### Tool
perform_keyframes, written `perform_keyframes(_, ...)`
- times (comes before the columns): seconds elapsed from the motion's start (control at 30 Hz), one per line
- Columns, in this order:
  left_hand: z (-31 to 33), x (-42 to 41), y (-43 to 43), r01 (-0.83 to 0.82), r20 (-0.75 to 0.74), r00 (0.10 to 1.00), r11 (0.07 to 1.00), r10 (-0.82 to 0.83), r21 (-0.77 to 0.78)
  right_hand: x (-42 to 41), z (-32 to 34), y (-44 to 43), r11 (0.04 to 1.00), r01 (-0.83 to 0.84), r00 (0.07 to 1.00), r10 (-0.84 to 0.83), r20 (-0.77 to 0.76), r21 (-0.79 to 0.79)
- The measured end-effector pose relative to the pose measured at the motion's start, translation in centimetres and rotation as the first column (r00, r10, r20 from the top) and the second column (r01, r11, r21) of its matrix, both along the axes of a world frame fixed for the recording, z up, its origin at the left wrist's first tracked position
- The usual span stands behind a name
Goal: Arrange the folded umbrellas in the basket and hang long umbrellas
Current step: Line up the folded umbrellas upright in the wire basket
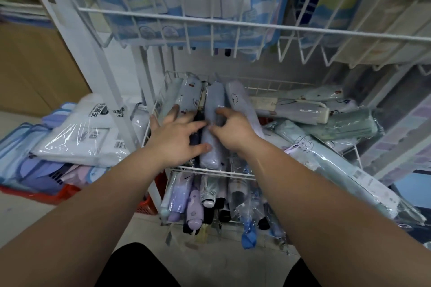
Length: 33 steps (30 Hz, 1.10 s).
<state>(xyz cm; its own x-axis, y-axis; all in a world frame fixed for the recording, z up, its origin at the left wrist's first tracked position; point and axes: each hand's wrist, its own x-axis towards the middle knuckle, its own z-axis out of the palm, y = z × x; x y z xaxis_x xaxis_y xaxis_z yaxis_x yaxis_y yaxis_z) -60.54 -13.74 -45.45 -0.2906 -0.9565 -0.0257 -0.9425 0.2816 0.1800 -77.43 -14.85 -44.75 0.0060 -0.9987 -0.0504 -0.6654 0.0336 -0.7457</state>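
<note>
A white wire basket [210,171] holds several folded umbrellas in clear plastic sleeves. A grey-blue folded umbrella [213,109] lies lengthwise in the middle of the basket. My right hand [233,130] has its fingers curled over this umbrella. My left hand [175,134] lies spread beside it, its thumb touching the umbrella's lower part and its fingers resting on a pale umbrella with cherry prints [190,95]. A lilac umbrella [240,102] lies right of my right hand. More folded umbrellas [326,119] lie piled crosswise at the basket's right. A long pale-blue umbrella [345,170] juts out over the basket's right front.
A lower basket [210,202] holds upright folded umbrellas with handles pointing toward me. Packaged raincoats [79,137] are stacked on a red crate [53,197] at the left. A white wire shelf [233,21] with packaged goods hangs overhead. A white rack post [93,58] stands at the left.
</note>
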Motion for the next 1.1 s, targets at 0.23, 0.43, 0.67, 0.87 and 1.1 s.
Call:
perform_keyframes(0.23,-1.1,0.7,-0.5,0.024,0.027,0.999,0.998,-0.023,-0.05,-0.4,-0.8,0.0,0.998,-0.064,0.985,0.06,-0.162,-0.022)
perform_keyframes(0.43,-1.3,1.7,-0.6,-0.099,-0.06,0.994,0.993,0.095,-0.067,0.8,-2.0,0.0,0.996,-0.028,0.98,0.011,-0.198,-0.082)
perform_keyframes(0.67,-1.5,1.3,-0.5,-0.136,-0.099,0.987,0.985,0.125,-0.108,-0.4,1.1,1.5,0.914,-0.12,0.877,-0.085,-0.472,-0.387)
perform_keyframes(0.87,-1.6,1.0,-0.4,-0.139,-0.099,0.988,0.97,0.122,-0.201,-6.0,1.4,1.0,0.991,0.064,0.821,-0.12,-0.558,-0.119)
perform_keyframes(1.1,-0.6,-0.6,-0.5,-0.183,-0.113,0.979,0.977,0.171,-0.106,-6.6,2.0,-0.1,0.996,0.047,0.885,-0.074,-0.459,-0.071)
